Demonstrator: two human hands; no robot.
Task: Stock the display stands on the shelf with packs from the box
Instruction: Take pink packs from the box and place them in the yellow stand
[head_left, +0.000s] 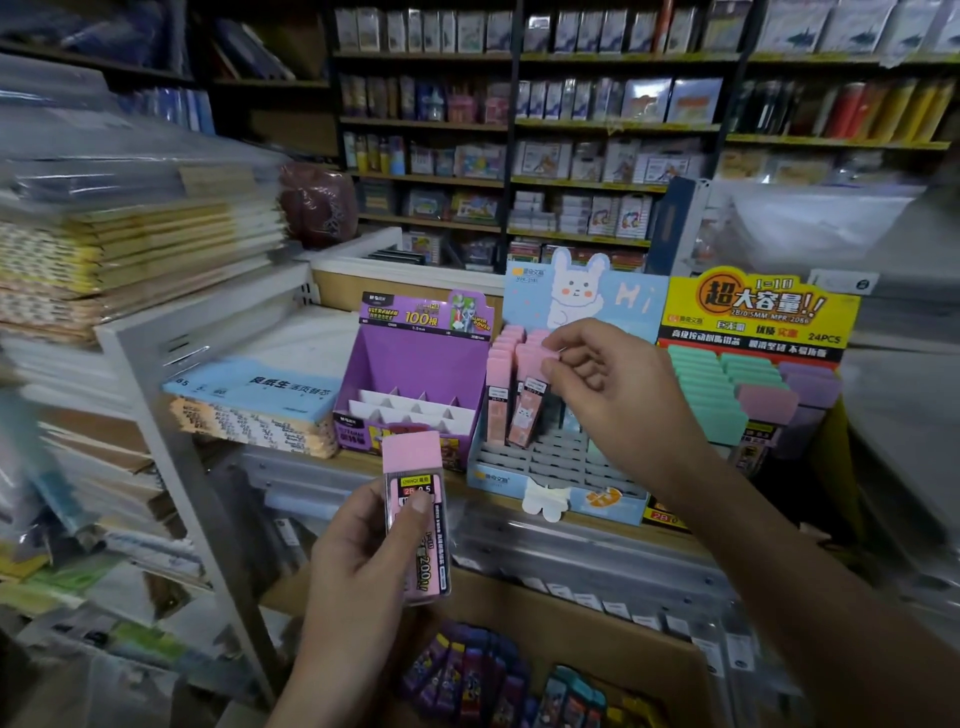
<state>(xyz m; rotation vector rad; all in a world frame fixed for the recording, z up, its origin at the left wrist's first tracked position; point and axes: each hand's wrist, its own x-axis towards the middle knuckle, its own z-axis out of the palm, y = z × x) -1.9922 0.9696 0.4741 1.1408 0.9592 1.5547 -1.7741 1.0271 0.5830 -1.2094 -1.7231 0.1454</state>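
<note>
My left hand (363, 561) grips a pink-capped pencil-lead pack (415, 514) upright, below the shelf's front edge. My right hand (608, 384) pinches the pink top of another pack (530, 405) that stands tilted in the blue bunny display stand (561, 483), beside a few pink packs in its left slots. Most of that stand's grey slots are bare. A purple display stand (415, 364) to its left holds only white dividers. A yellow display stand (753, 332) on the right holds teal, pink and purple packs. The cardboard box (587, 623) below holds several purple and teal packs (467, 670).
A blue stack of paper pads (260, 400) lies left of the purple stand. Piles of notebooks (140, 249) fill the white rack on the left. Clear plastic bins (571, 551) sit under the shelf. Dark shelves of stationery (571, 156) stand behind.
</note>
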